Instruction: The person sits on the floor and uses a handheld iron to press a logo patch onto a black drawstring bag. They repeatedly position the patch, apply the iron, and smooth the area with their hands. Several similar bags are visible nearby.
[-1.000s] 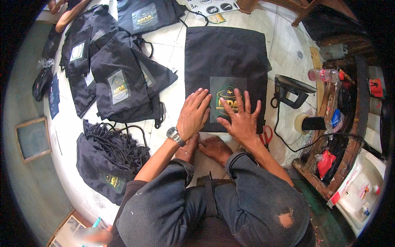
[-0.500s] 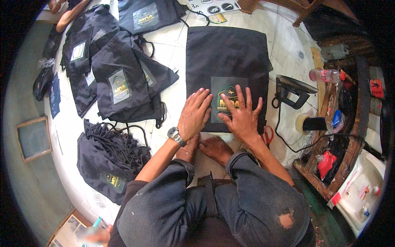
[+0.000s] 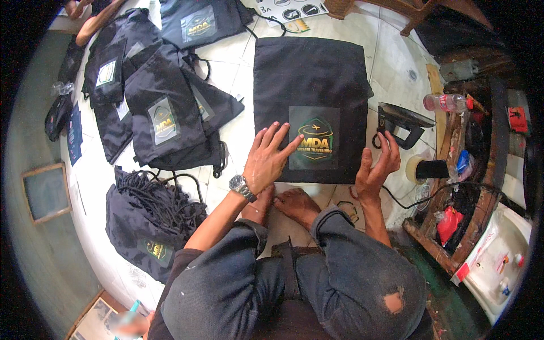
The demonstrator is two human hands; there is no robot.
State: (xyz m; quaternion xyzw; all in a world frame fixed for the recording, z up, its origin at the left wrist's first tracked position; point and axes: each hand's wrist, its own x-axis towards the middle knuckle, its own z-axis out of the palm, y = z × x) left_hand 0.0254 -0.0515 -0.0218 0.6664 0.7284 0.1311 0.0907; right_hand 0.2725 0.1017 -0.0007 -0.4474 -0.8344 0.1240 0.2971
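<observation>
A black drawstring bag (image 3: 309,68) lies flat on the floor in front of me. On its lower half sits a clear film square (image 3: 293,156) with a gold and green printed emblem. My left hand (image 3: 266,161), a metal watch on its wrist, rests with fingers spread on the bag's lower left edge, fingertips at the film. My right hand (image 3: 375,170) is at the bag's lower right corner, holding nothing, fingers parted and pointing to the black iron (image 3: 416,136). Its fingertips overlap the iron's near end; whether they touch, I cannot tell.
More black bags (image 3: 164,85) with film emblems lie at the left, and a bunched pile of bags (image 3: 158,226) sits nearer. The iron's cord runs right, past a tape roll (image 3: 415,169) and a wooden rack (image 3: 436,246) with a bottle (image 3: 447,102). Another person's arm (image 3: 99,24) shows upper left.
My right hand has lifted off the film and moved right toward the iron, uncovering the emblem. My left hand stays on the bag, its fingers now more spread.
</observation>
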